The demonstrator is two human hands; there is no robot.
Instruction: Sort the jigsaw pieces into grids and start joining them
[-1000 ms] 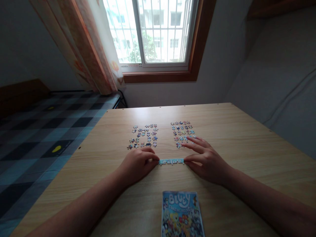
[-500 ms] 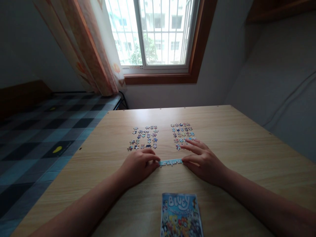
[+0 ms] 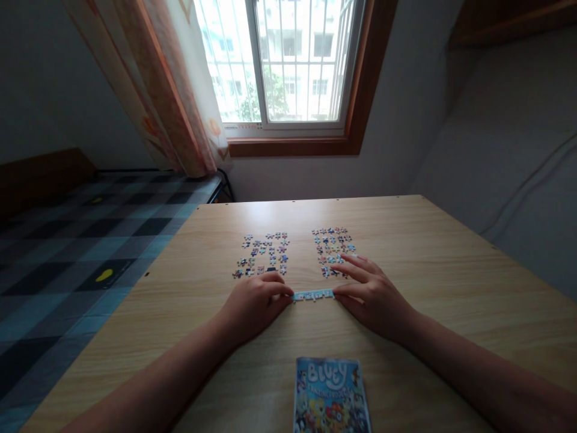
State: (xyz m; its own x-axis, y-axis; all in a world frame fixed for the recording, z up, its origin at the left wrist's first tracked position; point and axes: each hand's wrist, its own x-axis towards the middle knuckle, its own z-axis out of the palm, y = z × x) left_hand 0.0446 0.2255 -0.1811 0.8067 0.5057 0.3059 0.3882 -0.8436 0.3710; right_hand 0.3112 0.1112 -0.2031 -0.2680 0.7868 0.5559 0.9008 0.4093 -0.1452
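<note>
A light-blue strip of joined puzzle pieces (image 3: 314,295) lies flat on the wooden table (image 3: 451,270). My left hand (image 3: 256,304) pinches its left end between thumb and fingertips. At the right end, my right hand (image 3: 376,297) grips the strip with thumb and index finger, its other fingers spread above the loose pieces. Beyond my hands, several loose pieces lie in two groups, a left one (image 3: 264,251) and a right one (image 3: 333,240). My right fingers hide part of the right group. Nearest me is a blue "Bluey" picture card or box (image 3: 331,397).
A bed with a checked cover (image 3: 112,240) stands left of the table. Behind the table are a barred window (image 3: 300,66) and an orange patterned curtain (image 3: 162,90). A cable (image 3: 527,180) runs along the right wall.
The whole view has shifted slightly. Both hands keep their hold on the strip's ends, and its surface looks slightly more visible.
</note>
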